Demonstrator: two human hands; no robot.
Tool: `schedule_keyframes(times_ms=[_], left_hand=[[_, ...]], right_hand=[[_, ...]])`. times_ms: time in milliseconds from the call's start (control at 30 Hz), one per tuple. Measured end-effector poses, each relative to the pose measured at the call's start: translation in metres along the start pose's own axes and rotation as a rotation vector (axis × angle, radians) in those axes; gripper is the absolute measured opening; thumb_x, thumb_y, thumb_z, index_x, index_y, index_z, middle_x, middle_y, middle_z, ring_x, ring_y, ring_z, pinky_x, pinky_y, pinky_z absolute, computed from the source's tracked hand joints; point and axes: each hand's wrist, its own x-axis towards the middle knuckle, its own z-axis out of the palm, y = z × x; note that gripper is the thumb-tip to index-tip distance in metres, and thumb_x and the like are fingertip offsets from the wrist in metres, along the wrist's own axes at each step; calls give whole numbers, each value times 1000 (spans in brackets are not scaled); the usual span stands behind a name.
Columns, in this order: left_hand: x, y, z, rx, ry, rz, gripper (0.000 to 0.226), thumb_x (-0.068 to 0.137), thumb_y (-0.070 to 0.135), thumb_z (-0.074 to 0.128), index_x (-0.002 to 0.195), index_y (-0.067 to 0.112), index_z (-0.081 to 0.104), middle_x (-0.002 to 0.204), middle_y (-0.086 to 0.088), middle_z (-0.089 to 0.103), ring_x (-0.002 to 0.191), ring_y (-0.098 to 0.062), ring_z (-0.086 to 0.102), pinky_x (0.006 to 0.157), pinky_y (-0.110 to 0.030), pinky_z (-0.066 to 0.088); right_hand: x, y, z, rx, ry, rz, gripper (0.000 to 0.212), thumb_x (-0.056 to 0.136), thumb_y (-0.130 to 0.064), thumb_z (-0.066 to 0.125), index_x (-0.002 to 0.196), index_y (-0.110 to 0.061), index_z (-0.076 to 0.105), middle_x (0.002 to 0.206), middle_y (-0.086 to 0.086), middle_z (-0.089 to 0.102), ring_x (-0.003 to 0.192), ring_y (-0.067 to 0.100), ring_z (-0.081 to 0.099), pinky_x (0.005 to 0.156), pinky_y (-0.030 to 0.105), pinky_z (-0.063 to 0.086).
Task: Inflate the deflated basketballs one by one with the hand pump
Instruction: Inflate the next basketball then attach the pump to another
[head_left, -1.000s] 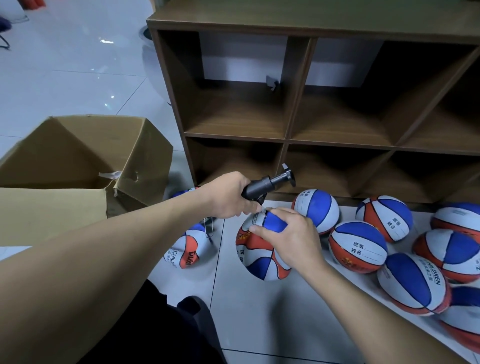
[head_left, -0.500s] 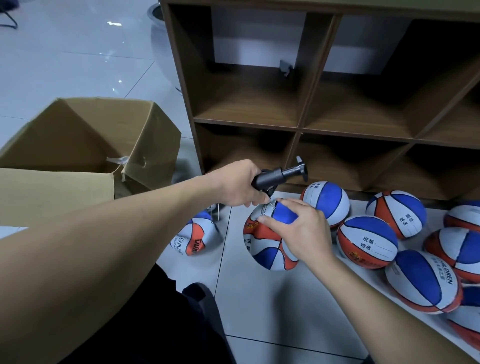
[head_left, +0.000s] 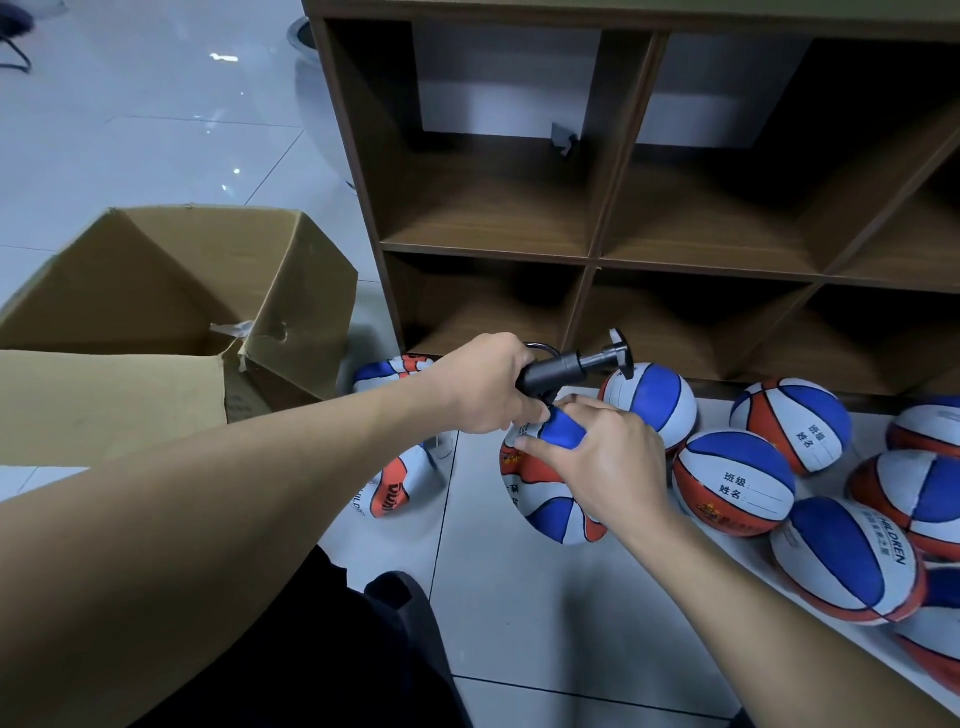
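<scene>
Head view: centre of frame, both my hands on one ball and the pump.
Left hand (head_left: 485, 384): fingers curled round the black hand pump (head_left: 571, 366), barrel end in my fist, T-handle pointing right.
Right hand (head_left: 605, 460): thumb and fingers pinching the top of the deflated basketball (head_left: 550, 493), right at the pump nozzle.
Ball look: blue, white and orange panels, pebbled skin, creased and sagging, resting on the tile floor (head_left: 519, 613).
Other flat balls: two crumpled ones (head_left: 392, 486) left of centre, beside the cardboard box (head_left: 171, 291).
Round balls (head_left: 737, 483): cluster at right, same panels, printed text.
Shelf (head_left: 592, 249): dark wood-grain cubby unit, upper frame.
</scene>
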Motion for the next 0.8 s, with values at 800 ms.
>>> schedule_keyframes(times_ms=[800], left_hand=[[2,-21,12,-23,-181,-51,24,97,36,80,90,13,73,76,4,80,69,-10,77,70,-29,58]], right_hand=[[-9,43,19,-13,-213,106,75,64,-97,63,114,-42,72,100,-16,74,93,19,70,73,36,59]])
